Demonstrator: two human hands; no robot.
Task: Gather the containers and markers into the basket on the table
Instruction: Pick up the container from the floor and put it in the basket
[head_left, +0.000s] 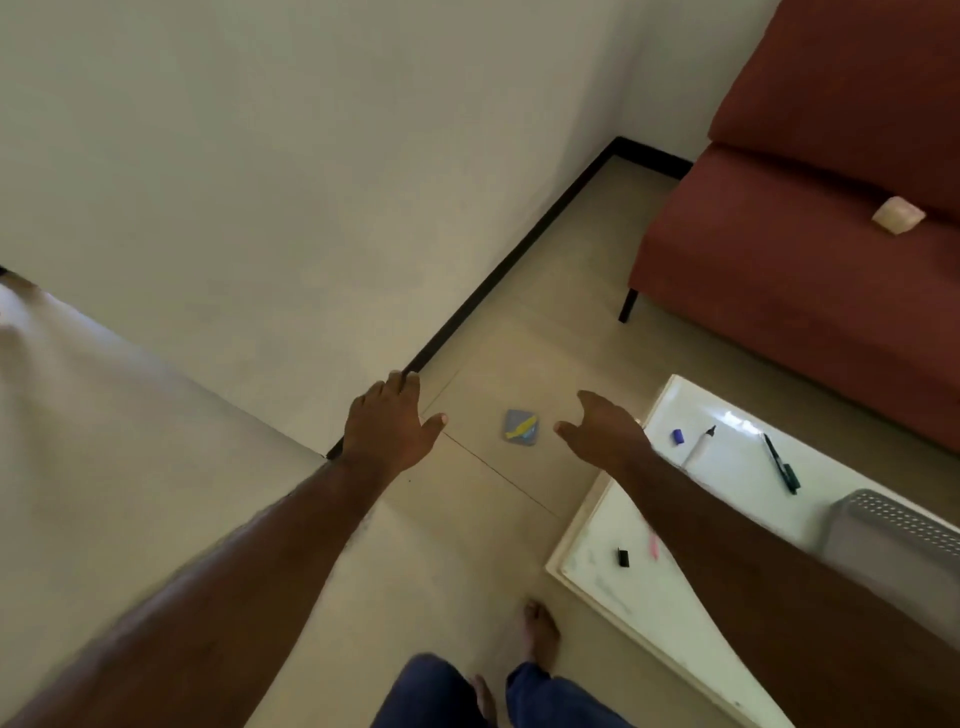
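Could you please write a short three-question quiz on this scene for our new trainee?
1. True or false: the left hand holds a marker.
2. Where does the grey and yellow packet lie: A) on the floor, B) in the basket, C) on the sofa?
3. Fill in: the black marker lies on the white ____.

Key
1. False; both it and the right hand are open and hold nothing.
2. A, between the two hands as seen from the head.
3. table
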